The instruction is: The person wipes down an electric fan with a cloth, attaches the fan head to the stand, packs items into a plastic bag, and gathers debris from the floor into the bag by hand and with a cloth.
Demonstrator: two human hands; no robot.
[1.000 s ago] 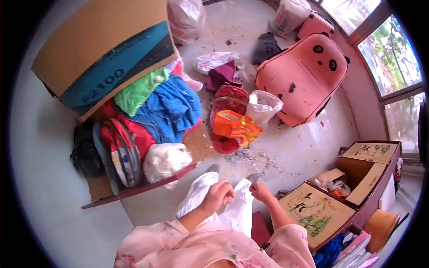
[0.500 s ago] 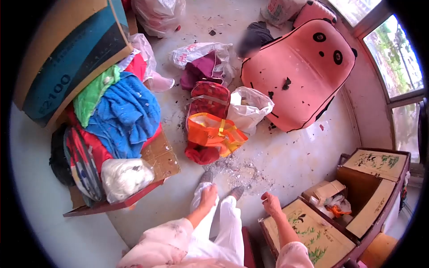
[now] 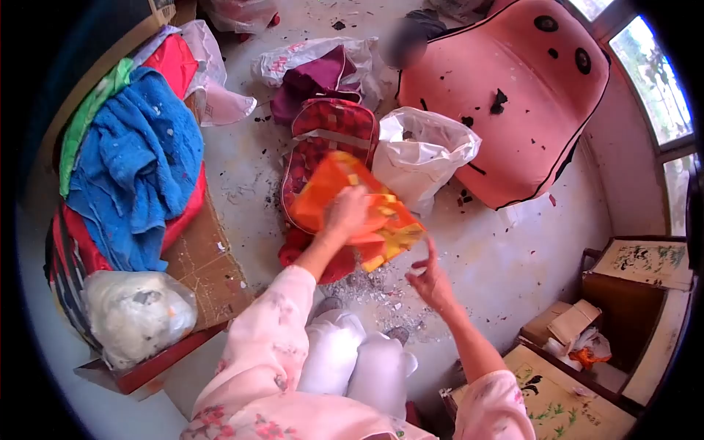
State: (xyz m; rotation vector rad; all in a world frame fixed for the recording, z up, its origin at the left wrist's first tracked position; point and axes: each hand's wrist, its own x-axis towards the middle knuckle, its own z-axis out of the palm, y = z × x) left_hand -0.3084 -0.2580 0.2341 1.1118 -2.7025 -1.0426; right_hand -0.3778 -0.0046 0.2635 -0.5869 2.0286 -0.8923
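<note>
An orange and yellow bag (image 3: 315,192) is lifted and tilted above a red checkered bag (image 3: 334,121). My left hand (image 3: 347,210) is closed on the orange bag, slightly blurred. To its right, my right hand (image 3: 431,280) has thumb and fingers apart, its index fingertip by the orange bag's lower right corner, holding nothing. A white plastic bag (image 3: 418,158) stands open just beyond the hands. Dark red cloth (image 3: 334,265) lies under the orange bag, beside scattered debris (image 3: 374,297) on the floor.
A pink panda-faced case (image 3: 506,103) lies at the upper right. On the left are a blue towel (image 3: 139,154), cardboard (image 3: 202,257) and a wrapped white bundle (image 3: 139,315). An open box compartment (image 3: 631,323) holds cardboard and plastic at the lower right. Purple cloth (image 3: 312,81) lies behind.
Both hands have reached forward from near my knees. My left hand has taken hold of the orange bag and raised it. The view has moved closer to the floor items.
</note>
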